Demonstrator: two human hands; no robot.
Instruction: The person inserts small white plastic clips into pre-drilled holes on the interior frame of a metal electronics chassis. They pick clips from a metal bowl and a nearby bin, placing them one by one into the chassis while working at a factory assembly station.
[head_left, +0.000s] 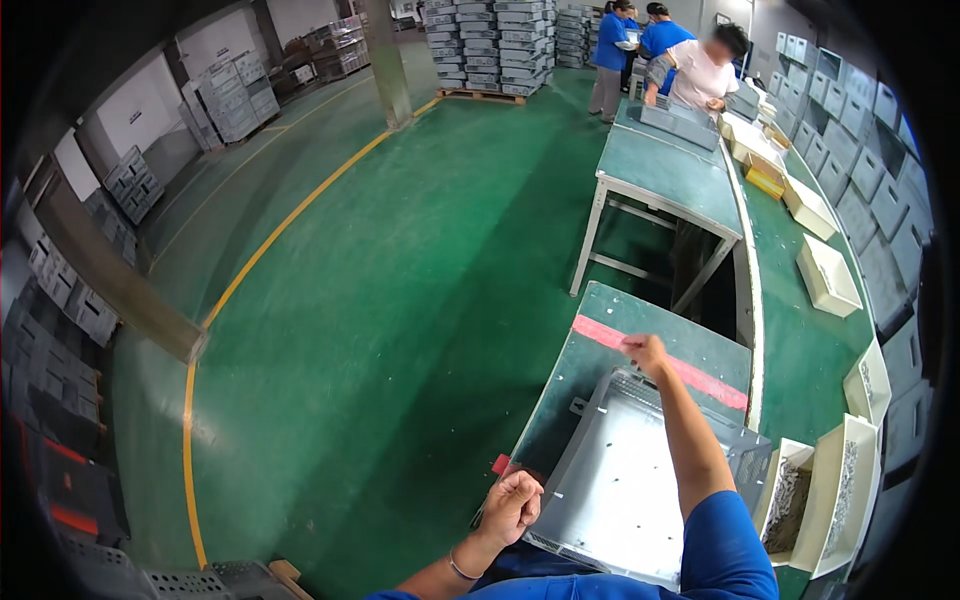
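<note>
A large shallow grey metal housing [625, 470] with a shiny flat inner face lies on the green worktable [610, 306] in front of me. Several small dark specks or holes dot that face. Over its far edge, near the pink strip [700, 378] on the tabletop, my right hand [645, 352] is closed with the fingertips pinched together. Whatever the pinch holds is too small to make out. My left hand [512, 507] is curled closed beside the housing's near left side, at the table's edge. Its folded fingers hide anything inside them.
Cream bins [845, 500] of small metal pieces stand at my right on a long green bench [790, 345]. Ahead, a person [695, 75] works at another table [670, 170]. Stacked grey housings [490, 45] stand on a pallet, and a pillar [388, 65] rises near the yellow floor line.
</note>
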